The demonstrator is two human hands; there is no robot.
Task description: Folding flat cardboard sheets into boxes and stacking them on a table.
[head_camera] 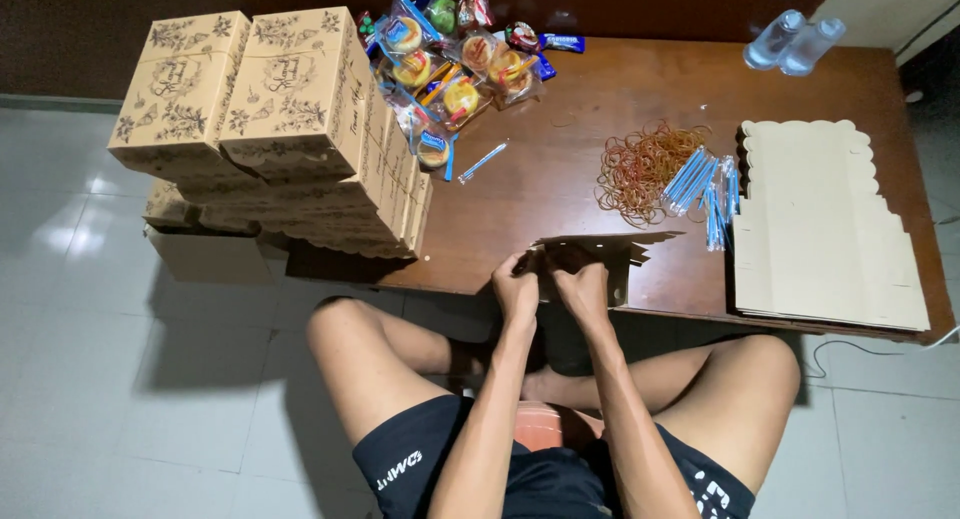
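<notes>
Cardboard box blank (590, 264) gripped by 2 hands.

A flat-cut tan cardboard box blank (590, 264) stood partly folded at the near edge of the table, just below the centre of the frame. Its scalloped flaps rose unevenly, its dark hollow facing the viewer, with both hands gripping its front edge.

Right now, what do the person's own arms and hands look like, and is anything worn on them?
Both arms are bare from the hands back to where they leave the picture: no sleeves, gloves, wristbands or watch show. The left hand and right hand carry no visible rings, though they are too small to be sure. The only clothing in view is black shorts with white printed lettering on each leg.
</notes>
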